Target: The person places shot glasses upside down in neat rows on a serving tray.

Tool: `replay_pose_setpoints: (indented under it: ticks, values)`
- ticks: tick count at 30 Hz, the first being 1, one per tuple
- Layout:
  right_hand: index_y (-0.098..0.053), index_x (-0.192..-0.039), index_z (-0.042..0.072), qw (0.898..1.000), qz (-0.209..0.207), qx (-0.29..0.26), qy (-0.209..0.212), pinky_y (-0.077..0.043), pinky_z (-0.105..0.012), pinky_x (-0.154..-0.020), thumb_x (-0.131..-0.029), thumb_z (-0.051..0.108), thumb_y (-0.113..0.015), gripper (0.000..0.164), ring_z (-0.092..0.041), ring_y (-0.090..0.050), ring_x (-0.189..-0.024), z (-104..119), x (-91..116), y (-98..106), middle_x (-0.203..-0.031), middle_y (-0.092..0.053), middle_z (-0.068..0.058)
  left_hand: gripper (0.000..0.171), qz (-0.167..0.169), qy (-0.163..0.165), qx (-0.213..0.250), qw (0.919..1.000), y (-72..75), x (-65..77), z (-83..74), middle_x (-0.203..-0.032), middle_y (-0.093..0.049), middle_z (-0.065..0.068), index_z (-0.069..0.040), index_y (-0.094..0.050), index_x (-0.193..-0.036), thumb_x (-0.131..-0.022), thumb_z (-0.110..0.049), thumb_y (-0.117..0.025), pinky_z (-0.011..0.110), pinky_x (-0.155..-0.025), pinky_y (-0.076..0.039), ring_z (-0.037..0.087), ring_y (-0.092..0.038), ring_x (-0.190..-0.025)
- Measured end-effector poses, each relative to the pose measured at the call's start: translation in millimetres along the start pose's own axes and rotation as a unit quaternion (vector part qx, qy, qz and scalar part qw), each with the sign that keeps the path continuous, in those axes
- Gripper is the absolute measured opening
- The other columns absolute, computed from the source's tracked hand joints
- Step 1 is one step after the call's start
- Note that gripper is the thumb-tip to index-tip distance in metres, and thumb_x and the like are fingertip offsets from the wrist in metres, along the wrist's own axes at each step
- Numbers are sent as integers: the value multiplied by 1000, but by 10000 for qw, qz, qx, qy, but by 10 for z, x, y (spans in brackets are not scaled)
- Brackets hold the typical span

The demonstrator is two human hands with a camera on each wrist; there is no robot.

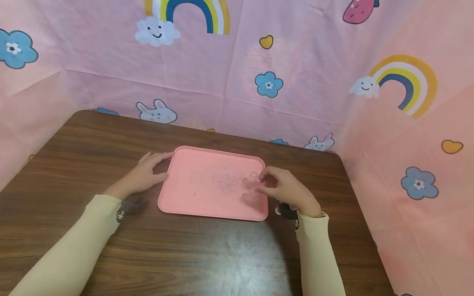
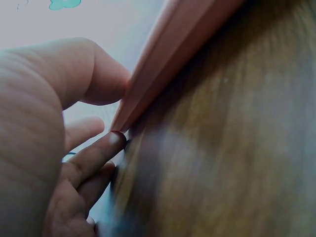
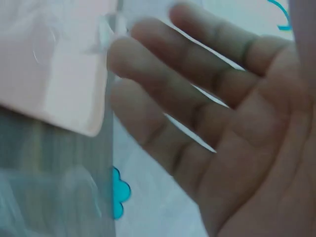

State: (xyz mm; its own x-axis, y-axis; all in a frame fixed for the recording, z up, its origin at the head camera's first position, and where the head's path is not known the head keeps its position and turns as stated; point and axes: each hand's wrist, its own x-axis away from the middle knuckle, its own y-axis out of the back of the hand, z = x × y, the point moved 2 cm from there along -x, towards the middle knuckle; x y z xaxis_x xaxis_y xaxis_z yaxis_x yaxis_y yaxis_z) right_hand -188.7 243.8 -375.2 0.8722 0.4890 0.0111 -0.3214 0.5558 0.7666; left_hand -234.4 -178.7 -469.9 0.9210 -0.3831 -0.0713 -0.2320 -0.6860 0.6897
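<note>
A pink rectangular tray lies on the wooden table, with faint grey marks on its surface. My left hand is at the tray's left side, its thumb and fingertips touching the rim, as the left wrist view also shows. Over the tray's right edge is my right hand, fingers loosely bent and spread from the thumb. Just left of its fingertips is a small clear round thing, see-through and hard to make out. In the right wrist view, the blurred fingers extend towards a clear shape at the tray's edge.
The dark wooden table reaches back to a pink cloth backdrop printed with rainbows, flowers and rabbits. More of this cloth hangs at the left and right. A dark strap is at the right wrist.
</note>
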Motion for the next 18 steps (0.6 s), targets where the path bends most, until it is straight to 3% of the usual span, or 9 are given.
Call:
replay_pose_setpoints:
  ticks: [5,9,13,18]
  values:
    - [-59,-111,22,9973,-699,-40,-200,-53,-39,-84,-85,37,-71,33,-15,-60,-95,-74,206,355,-104,-62,4,64,10,-6,65,10000,9,1,-42,-148,-38,13,-14,-37,-146,-89,-21,-65,50,-117,4,36,-23,-140]
    - [-57,-116,20,9945,-991,129,-317,-50,-45,-89,-84,38,-71,38,-21,-59,-104,-245,343,650,-111,-60,2,64,-3,-51,-18,10000,18,-7,-37,-148,-38,12,-14,-37,-146,-89,-21,-65,48,-117,4,34,-26,-139]
    - [-56,-120,13,9934,-908,307,-624,-48,-47,-91,-85,35,-71,44,-26,-59,-107,-509,484,838,-115,-62,-5,63,73,41,-51,10000,24,0,-42,-149,-35,15,-13,-37,-146,-90,-23,-64,48,-117,5,35,-23,-141]
    - [-54,-123,9,9934,-502,359,-969,-50,-48,-88,-85,35,-71,50,-27,-60,-106,-780,687,854,-117,-62,-13,62,146,74,-69,9998,15,4,-59,-150,-33,17,-13,-38,-145,-90,-25,-64,48,-117,4,36,-21,-141]
